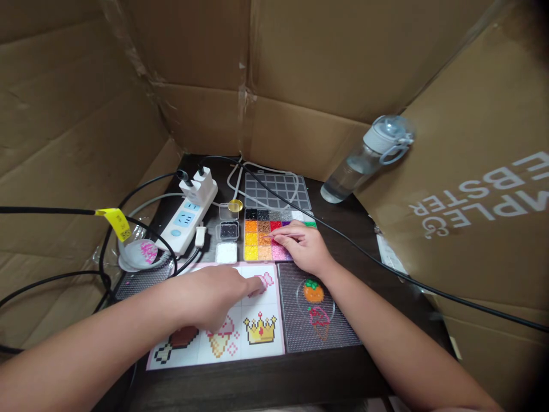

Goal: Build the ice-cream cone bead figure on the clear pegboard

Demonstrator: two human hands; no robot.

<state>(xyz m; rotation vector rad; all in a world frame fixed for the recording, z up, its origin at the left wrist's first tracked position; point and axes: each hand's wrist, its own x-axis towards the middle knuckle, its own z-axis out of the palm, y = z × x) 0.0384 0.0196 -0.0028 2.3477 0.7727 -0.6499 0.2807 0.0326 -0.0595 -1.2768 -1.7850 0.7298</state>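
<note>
My left hand (218, 292) rests over the pattern sheet (259, 298), its index finger stretched out onto a pink pixel drawing at the upper right; the other fingers are mostly hidden beneath it. Below that finger the sheet shows a crown (260, 329) and an ice cream cone (221, 339). Over the bead box (251, 239), my right hand (304, 246) pinches thin tweezers (283, 234), their tips above the orange-brown beads. A clear pegboard (295, 337) lies right of the sheet, bearing an orange bead fruit (313, 292) and a partly outlined bead ice cream (319, 320).
Small boxes of black beads (228, 231) and white beads (226, 253) stand by a power strip (186, 220). A water bottle (351, 171) stands at the back right. A black cable (364, 252) crosses over the table. Cardboard walls (309, 120) enclose the sides and back.
</note>
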